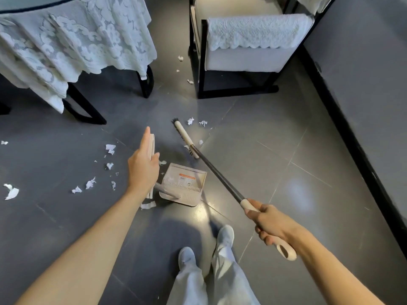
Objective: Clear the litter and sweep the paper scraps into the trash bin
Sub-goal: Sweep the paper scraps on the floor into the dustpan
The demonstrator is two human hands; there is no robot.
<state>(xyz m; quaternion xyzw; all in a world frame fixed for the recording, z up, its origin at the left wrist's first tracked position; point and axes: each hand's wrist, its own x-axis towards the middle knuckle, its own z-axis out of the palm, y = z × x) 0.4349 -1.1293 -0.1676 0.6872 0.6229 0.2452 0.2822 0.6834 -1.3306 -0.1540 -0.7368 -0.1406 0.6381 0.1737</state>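
- Right hand: curled tight round broom grip.
- Left hand: fingers straight, flat against upright dustpan handle, not clasping it.
- Paper scraps: strewn on floor, left of dustpan and beyond bristles; trash bin out of view.
- Risk: could tip the loosely steadied dustpan, or flick scraps under table.

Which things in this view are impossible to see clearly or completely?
- Trash bin: nowhere in the head view.
- Orange label on the beige plastic dustpan: print too small to read.
- Left hand at the upright cream dustpan handle: its own back hides any grip.
- Grey tiled floor under the table: hidden by the white lace tablecloth.
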